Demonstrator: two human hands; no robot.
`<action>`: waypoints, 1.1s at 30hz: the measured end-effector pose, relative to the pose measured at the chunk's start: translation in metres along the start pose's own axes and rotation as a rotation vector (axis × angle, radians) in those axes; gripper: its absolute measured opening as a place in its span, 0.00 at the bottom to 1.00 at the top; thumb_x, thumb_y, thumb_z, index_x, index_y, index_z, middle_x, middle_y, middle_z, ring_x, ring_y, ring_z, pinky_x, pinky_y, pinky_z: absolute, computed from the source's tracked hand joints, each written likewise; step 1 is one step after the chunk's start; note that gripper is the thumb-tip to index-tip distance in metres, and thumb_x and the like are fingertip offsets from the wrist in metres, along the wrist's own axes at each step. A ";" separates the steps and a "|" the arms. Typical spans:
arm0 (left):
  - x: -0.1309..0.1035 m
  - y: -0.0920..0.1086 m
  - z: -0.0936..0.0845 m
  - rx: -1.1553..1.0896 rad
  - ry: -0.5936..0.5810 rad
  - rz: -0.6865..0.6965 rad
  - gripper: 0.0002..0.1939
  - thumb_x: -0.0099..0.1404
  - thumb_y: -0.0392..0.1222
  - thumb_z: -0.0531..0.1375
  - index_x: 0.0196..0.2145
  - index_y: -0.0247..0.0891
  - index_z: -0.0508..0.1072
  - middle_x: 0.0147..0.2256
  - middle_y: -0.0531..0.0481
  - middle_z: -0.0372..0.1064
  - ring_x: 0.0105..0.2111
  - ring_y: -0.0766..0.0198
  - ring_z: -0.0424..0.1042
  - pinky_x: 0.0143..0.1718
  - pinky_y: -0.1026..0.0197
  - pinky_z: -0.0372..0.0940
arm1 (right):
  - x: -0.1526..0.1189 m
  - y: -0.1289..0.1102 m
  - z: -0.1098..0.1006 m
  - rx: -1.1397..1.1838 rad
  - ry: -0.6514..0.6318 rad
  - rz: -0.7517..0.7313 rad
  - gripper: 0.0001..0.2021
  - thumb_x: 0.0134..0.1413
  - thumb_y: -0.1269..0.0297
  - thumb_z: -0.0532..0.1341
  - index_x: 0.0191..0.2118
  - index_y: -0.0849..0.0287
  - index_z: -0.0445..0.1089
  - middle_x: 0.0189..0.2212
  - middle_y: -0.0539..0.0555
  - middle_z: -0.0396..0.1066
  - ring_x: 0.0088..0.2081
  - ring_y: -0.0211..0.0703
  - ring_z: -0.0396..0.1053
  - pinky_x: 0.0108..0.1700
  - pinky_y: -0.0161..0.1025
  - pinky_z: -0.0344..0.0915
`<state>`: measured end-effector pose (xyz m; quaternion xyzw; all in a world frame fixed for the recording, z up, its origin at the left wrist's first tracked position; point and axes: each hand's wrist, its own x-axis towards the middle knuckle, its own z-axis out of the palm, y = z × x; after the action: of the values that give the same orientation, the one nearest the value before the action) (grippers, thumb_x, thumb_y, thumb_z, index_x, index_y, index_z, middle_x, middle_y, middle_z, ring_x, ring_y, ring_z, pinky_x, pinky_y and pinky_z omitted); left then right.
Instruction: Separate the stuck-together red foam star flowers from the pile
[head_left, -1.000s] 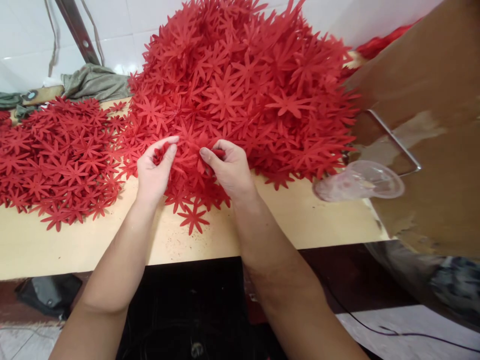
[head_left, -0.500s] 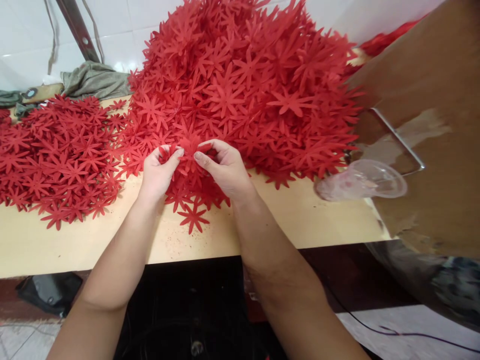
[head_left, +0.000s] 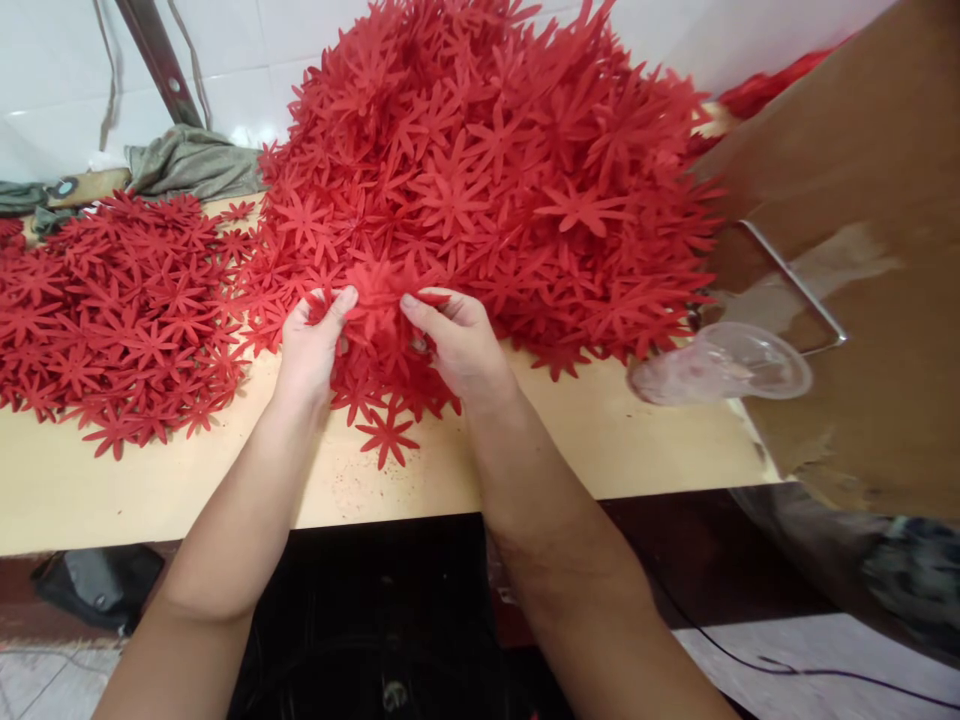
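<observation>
Between my two hands is a red flower-shaped petal piece (head_left: pixel 379 285) with long narrow petals; whether it is one layer or several I cannot tell. My left hand (head_left: pixel 311 335) pinches its left side between thumb and fingers. On the right side, my right hand (head_left: pixel 457 335) pinches it the same way, thumb on top. Right behind and under the hands rises a large heap of red petal pieces (head_left: pixel 480 180). One loose petal piece (head_left: pixel 388 436) lies on the table just below the hands.
A smaller, darker red heap (head_left: pixel 135 320) lies at left on the pale table (head_left: pixel 600 440). A clear plastic cup (head_left: pixel 727 365) lies on its side at right, by a cardboard box (head_left: pixel 862 250) with a metal handle. Grey-green cloth (head_left: pixel 191 160) is bunched at the back left.
My thumbs have moved apart, and the red petal piece between them now lies more spread. My right hand has shifted slightly right and down. The heaps stay as they were.
</observation>
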<state>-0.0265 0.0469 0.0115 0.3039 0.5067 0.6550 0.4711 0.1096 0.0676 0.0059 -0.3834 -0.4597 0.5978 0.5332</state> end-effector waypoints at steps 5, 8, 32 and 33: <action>0.010 0.002 -0.012 -0.023 0.026 0.030 0.21 0.44 0.55 0.70 0.29 0.40 0.70 0.21 0.58 0.67 0.18 0.74 0.62 0.18 0.68 0.55 | 0.006 0.002 -0.008 0.043 0.073 -0.056 0.21 0.33 0.47 0.70 0.25 0.56 0.62 0.18 0.42 0.58 0.17 0.26 0.53 0.17 0.29 0.50; 0.008 0.002 -0.011 -0.018 -0.009 0.013 0.22 0.43 0.54 0.70 0.31 0.40 0.71 0.21 0.58 0.67 0.18 0.75 0.61 0.19 0.67 0.55 | 0.006 0.003 -0.008 0.026 0.089 -0.053 0.22 0.31 0.47 0.71 0.24 0.56 0.62 0.19 0.43 0.59 0.18 0.26 0.52 0.17 0.29 0.50; -0.010 -0.004 0.011 -0.048 -0.075 -0.047 0.15 0.47 0.46 0.70 0.25 0.37 0.70 0.20 0.59 0.68 0.21 0.73 0.68 0.27 0.67 0.67 | -0.002 0.002 0.002 -0.018 -0.076 -0.104 0.10 0.40 0.60 0.69 0.25 0.58 0.70 0.22 0.44 0.66 0.24 0.28 0.63 0.31 0.30 0.65; -0.009 -0.004 0.010 -0.043 -0.073 -0.038 0.15 0.47 0.46 0.70 0.26 0.37 0.69 0.21 0.58 0.69 0.22 0.73 0.69 0.27 0.67 0.67 | 0.000 0.003 0.001 -0.024 -0.048 -0.109 0.09 0.40 0.62 0.69 0.25 0.58 0.70 0.22 0.44 0.66 0.24 0.27 0.62 0.29 0.29 0.64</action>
<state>-0.0132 0.0425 0.0116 0.3075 0.4806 0.6452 0.5081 0.1077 0.0670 0.0031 -0.3498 -0.4996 0.5713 0.5492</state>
